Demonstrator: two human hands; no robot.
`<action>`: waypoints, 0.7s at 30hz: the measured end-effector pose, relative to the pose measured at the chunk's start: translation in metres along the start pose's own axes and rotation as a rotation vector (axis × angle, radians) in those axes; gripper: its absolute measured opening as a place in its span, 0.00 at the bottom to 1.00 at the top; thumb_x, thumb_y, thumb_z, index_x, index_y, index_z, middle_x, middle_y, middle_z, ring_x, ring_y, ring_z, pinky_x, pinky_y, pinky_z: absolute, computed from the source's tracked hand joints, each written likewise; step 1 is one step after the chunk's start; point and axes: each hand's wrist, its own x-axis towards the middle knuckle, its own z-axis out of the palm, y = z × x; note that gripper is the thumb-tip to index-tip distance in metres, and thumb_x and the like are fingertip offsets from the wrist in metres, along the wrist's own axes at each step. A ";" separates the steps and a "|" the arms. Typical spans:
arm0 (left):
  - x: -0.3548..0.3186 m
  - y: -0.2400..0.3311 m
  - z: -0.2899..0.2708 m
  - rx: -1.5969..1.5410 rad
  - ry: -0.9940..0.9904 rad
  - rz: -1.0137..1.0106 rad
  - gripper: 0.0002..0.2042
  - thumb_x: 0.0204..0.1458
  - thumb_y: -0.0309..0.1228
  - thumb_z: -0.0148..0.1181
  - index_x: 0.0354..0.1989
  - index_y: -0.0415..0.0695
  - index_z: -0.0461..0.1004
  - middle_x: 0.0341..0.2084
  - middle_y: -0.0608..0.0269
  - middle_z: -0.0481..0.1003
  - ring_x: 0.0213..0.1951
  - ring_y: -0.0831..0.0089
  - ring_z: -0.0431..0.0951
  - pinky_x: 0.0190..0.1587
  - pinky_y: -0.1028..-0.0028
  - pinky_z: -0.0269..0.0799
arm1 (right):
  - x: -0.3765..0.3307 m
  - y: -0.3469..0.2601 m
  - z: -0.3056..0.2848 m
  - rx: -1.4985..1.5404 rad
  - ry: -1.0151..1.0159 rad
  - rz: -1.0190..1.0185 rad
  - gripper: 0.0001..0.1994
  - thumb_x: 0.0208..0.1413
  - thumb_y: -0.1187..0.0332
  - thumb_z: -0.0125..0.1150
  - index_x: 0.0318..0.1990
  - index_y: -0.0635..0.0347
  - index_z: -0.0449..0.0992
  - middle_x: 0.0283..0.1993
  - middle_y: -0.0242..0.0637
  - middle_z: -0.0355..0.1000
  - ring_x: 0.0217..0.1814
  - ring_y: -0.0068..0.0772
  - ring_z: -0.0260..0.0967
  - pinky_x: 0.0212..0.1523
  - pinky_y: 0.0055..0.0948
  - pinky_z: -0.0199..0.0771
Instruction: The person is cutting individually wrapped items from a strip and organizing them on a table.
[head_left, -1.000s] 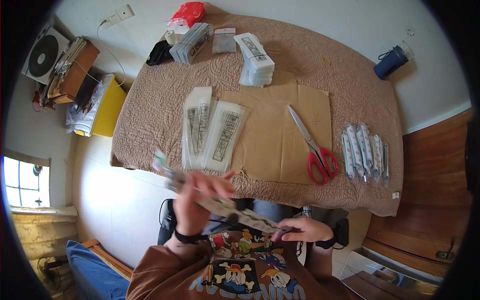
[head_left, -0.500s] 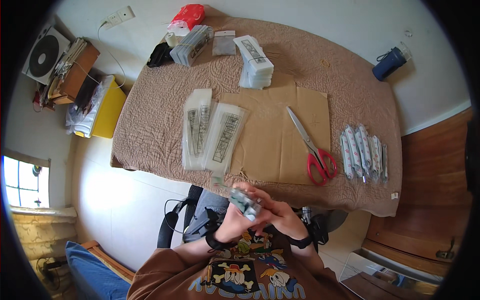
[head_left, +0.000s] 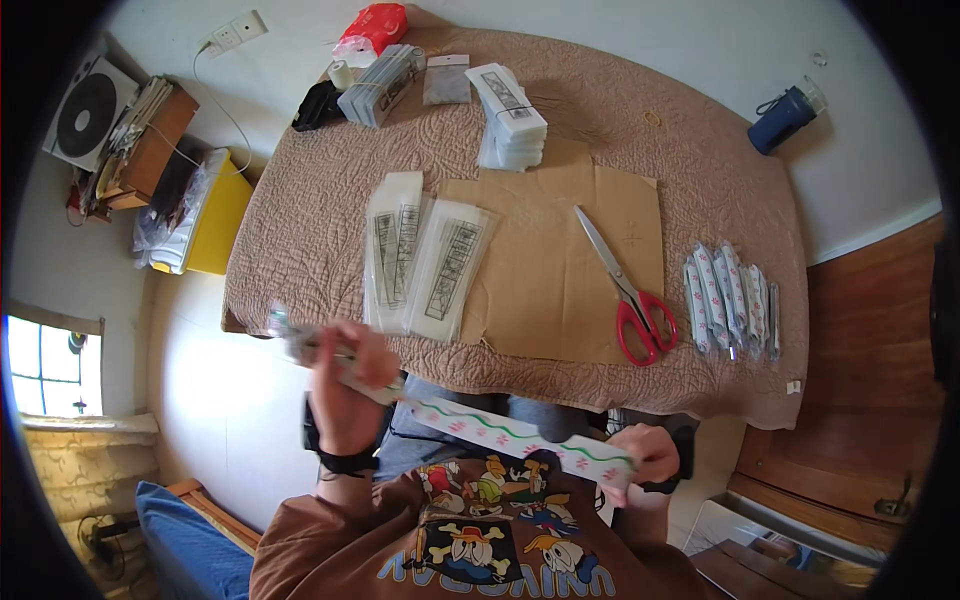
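A long white strip, printed with pink marks and a wavy green line, stretches across my lap between both hands. At its right end my right hand is closed, pinching the strip. My left hand is closed on its other end, together with a crumpled, folded part that is smeared by motion and juts past the fingers over the table's front edge. Translucent printed plastic sleeves lie on the table just beyond my left hand. Scissors with red handles rest, slightly spread, on a cardboard sheet.
Several slim floral wrapped packets lie in a row at the right. Farther back are a banded stack of sleeves, another bundle, a small bag and a red bag. A blue bottle stands at the far right.
My hands have moved apart from the middle, left hand to the left and right hand to the right. The folded bundle they held together is now drawn out into a long strip.
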 end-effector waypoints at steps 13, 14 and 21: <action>-0.032 -0.077 0.009 0.881 -0.260 -0.041 0.20 0.51 0.40 0.54 0.48 0.39 0.64 0.33 0.57 0.70 0.38 0.74 0.69 0.40 0.75 0.65 | 0.057 0.052 0.022 -0.220 0.177 0.545 0.13 0.57 0.65 0.51 0.42 0.67 0.71 0.39 0.38 0.74 0.40 0.29 0.71 0.42 0.25 0.68; -0.029 -0.063 0.009 0.868 -0.255 -0.104 0.20 0.52 0.42 0.51 0.46 0.38 0.66 0.31 0.56 0.71 0.36 0.73 0.70 0.39 0.75 0.64 | 0.055 0.048 0.018 -0.217 0.173 0.542 0.13 0.57 0.65 0.51 0.42 0.67 0.71 0.39 0.38 0.74 0.40 0.29 0.71 0.42 0.25 0.68; 0.010 0.098 -0.147 1.472 0.264 0.536 0.18 0.57 0.35 0.38 0.48 0.38 0.69 0.24 0.67 0.68 0.29 0.78 0.68 0.37 0.75 0.68 | -0.020 -0.020 -0.004 -0.136 0.015 0.751 0.28 0.53 0.69 0.57 0.60 0.62 0.54 0.39 0.35 0.72 0.44 0.24 0.69 0.44 0.23 0.67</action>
